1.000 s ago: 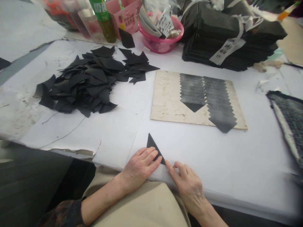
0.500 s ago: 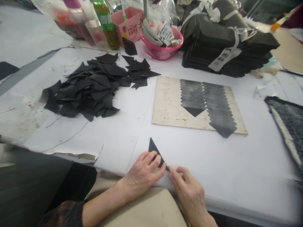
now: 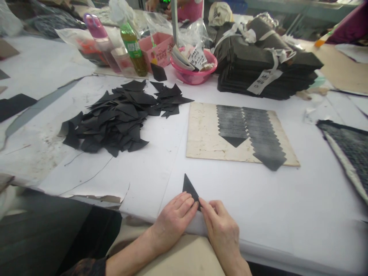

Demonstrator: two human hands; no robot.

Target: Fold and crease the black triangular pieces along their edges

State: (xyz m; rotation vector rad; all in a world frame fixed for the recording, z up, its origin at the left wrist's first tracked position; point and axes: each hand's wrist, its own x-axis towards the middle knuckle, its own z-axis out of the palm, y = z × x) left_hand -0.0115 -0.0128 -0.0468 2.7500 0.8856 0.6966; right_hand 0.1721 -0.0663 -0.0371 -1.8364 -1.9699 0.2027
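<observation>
A small black triangular piece of sheet material [image 3: 190, 186] lies at the table's near edge with its tip pointing away from me. My left hand [image 3: 176, 216] presses it down, fingers bent over its lower part. Thumb and forefinger of my right hand [image 3: 221, 226] pinch its right lower edge, close beside the left fingertips. Beyond my hands, a cream board [image 3: 201, 132] carries two columns of overlapping black pieces [image 3: 264, 134] with pointed ends. Farther left is a loose heap of similar black pieces [image 3: 115, 119].
Behind the heap stand a green-labelled bottle [image 3: 133, 50], a purple-topped bottle [image 3: 99, 38] and a pink box [image 3: 158, 50]. A pink bowl [image 3: 195, 78] sits beside a tied black stack [image 3: 267, 73]. Dark textured material [image 3: 347, 149] lies at right. Another person's hand [image 3: 151, 5] shows at the back.
The view has tilted up, showing more of the background. The fingers of both hands have shifted a little along the black piece, with the right fingertips now higher on its edge.
</observation>
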